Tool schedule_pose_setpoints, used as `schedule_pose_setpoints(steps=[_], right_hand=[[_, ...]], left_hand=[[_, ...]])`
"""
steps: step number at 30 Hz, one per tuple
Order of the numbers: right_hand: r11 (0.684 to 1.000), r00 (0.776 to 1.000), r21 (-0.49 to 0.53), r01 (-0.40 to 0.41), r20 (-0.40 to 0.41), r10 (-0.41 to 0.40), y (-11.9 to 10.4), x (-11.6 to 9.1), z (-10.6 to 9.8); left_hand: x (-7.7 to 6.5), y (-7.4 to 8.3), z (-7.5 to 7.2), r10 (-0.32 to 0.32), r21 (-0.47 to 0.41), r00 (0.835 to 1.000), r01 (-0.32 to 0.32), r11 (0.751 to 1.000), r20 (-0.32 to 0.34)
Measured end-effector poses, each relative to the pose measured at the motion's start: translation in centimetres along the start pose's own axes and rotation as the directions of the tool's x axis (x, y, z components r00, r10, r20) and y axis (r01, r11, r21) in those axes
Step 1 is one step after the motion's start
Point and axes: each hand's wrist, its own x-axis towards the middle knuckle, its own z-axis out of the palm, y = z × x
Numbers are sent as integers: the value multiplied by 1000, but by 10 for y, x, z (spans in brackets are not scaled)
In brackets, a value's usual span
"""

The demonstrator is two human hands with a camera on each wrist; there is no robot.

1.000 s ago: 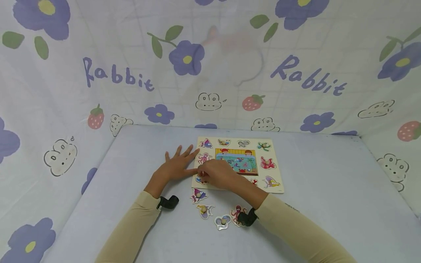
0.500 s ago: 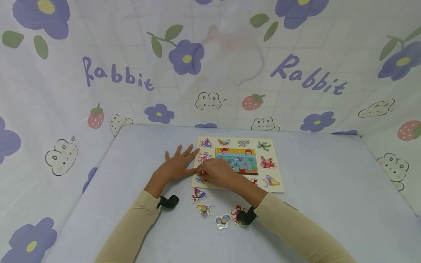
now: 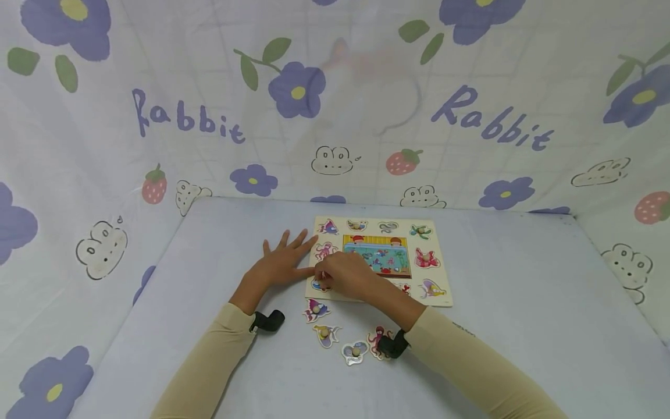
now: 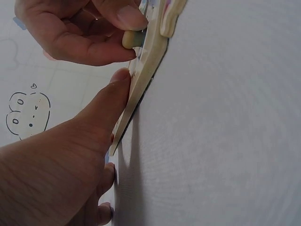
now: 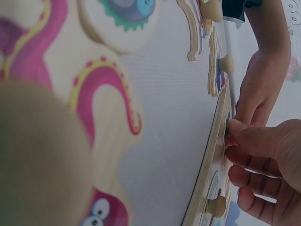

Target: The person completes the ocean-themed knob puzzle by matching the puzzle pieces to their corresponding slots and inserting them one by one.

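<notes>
A wooden knob puzzle board (image 3: 373,228) with sea-animal shapes lies on the table. My left hand (image 3: 280,265) lies flat with spread fingers at its left edge, thumb touching the rim. My right hand (image 3: 345,276) bends over the lower left corner. There it pinches a puzzle piece by its knob (image 4: 131,40); a bit of blue (image 3: 320,287) shows beneath the fingers, and the rest is hidden. Loose pieces lie below the board: a purple fish (image 3: 316,310), a yellow fish (image 3: 325,335), a greyish piece (image 3: 355,352) and an octopus (image 3: 377,338), the last partly behind the right wrist's strap.
On the board, a turtle (image 3: 420,231) and a red starfish-like piece (image 3: 427,258) sit with knobs up. A printed aquarium picture (image 3: 384,256) fills its middle. Patterned cloth (image 3: 335,134) walls the table at the back and sides.
Both hands and the board stay in nearly the same place. The head view has shifted very slightly.
</notes>
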Motion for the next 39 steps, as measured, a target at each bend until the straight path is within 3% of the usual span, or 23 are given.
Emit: schedule_pose_setpoints(steps=[13,21,29,39], right_hand=[[1000,999,7,-20,-42,20,3,-17,-2],[1000,998,9,-15,-65,16,5,-48,-17],[999,997,6,-41,-69,42,8,-79,-15],[998,999,50,-48,14,47,8,-114,-13]], left_hand=[[-1,1,-2,19,-12,1000,-19,1000,-6],[-2,2,-2,20,-28,1000,-21,999,-23],[-2,1,-1,18,-37,1000,-19,999,-18],[-1,0,0,17,-34,1000,-17,999,-1]])
